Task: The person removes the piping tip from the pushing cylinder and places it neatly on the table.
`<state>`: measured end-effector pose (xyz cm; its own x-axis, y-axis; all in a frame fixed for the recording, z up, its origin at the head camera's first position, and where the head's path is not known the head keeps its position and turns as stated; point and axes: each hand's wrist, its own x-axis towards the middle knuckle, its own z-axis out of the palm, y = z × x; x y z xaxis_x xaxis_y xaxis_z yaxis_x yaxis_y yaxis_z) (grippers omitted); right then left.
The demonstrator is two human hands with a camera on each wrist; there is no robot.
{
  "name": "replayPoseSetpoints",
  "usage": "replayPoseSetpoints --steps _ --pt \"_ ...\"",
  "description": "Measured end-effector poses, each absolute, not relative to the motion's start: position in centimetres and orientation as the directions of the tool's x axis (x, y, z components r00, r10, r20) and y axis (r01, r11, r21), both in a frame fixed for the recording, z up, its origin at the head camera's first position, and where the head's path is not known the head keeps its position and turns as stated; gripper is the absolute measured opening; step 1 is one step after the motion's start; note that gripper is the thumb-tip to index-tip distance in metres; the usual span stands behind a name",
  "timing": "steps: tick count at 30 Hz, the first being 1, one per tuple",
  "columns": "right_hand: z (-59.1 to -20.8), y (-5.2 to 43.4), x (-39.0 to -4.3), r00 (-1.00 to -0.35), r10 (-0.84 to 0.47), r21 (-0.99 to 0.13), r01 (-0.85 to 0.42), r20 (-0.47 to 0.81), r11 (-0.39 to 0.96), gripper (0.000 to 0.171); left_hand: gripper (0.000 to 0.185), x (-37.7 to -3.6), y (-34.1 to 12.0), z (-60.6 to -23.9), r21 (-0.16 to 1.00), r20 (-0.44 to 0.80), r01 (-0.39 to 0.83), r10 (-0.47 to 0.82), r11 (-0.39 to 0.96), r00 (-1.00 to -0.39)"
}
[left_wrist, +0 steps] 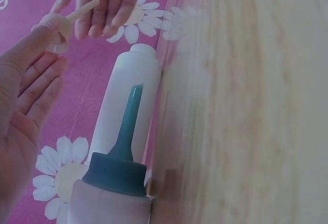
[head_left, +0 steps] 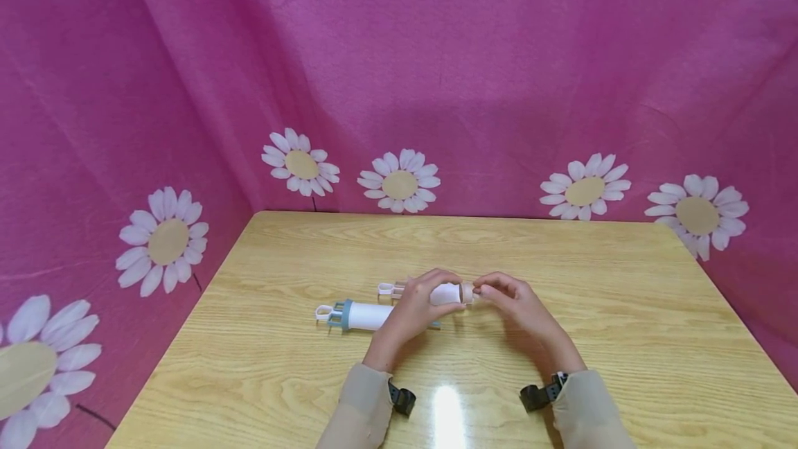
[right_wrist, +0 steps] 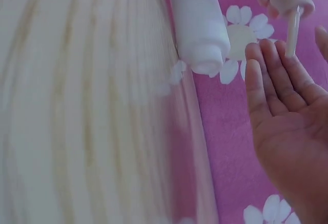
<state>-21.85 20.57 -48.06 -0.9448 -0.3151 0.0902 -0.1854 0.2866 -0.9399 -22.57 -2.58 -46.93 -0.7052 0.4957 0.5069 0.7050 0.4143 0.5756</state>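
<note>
Closest, at six o'clock, two tan sleeves [head_left: 360, 404] with black straps [head_left: 404, 402] at the wrists. Next, lying on the wood table [head_left: 623, 296] at nine o'clock from the left hand [head_left: 419, 305], a white tube with blue-green ends [head_left: 369, 316], with a pointy blue-green nozzle [left_wrist: 128, 126]. Pinched by thumb and finger of the left hand, a small pale cap [left_wrist: 65, 27] with a thin spout [left_wrist: 83, 10], at three o'clock from the middle of that hand. At nine o'clock from the right hand [head_left: 514, 305], the same cap, spout toward the fingers. Loose fingers there, with nothing gripped. Cannot tell touching from almost touching. Just farther, partly behind the left hand, a second white tube [head_left: 445, 294] with a stubby neck. Way back, at twelve o'clock, pink cloth [head_left: 467, 54] with white daisies [head_left: 399, 184].
</note>
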Motion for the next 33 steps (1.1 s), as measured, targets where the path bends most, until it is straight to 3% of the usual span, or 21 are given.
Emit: replayPoseSetpoints --steps 4,13,21,33 --pt "-48.4 21.3 -22.0 -0.948 -0.314 -0.943 -0.148 0.05 0.297 0.035 0.037 -22.5 -2.7 -46.8 0.554 0.536 0.723 0.488 0.412 -0.689" --pt "-48.8 21.9 -22.2 -0.885 -0.466 -0.967 -0.107 -0.014 0.233 0.04 0.036 -22.3 -2.8 -46.7 0.56 0.543 0.727 0.486 0.397 -0.684" --pt "-48.9 21.9 -22.1 -0.872 -0.49 -0.98 -0.118 0.024 0.162 0.038 0.036 -22.3 -2.9 -46.8 0.551 0.532 0.723 0.492 0.417 -0.689" --pt "-47.9 21.1 -21.7 -0.85 -0.525 -0.975 -0.149 0.04 0.167 0.04 0.032 -22.0 -3.0 -46.9 0.539 0.5 0.711 0.508 0.452 -0.702"
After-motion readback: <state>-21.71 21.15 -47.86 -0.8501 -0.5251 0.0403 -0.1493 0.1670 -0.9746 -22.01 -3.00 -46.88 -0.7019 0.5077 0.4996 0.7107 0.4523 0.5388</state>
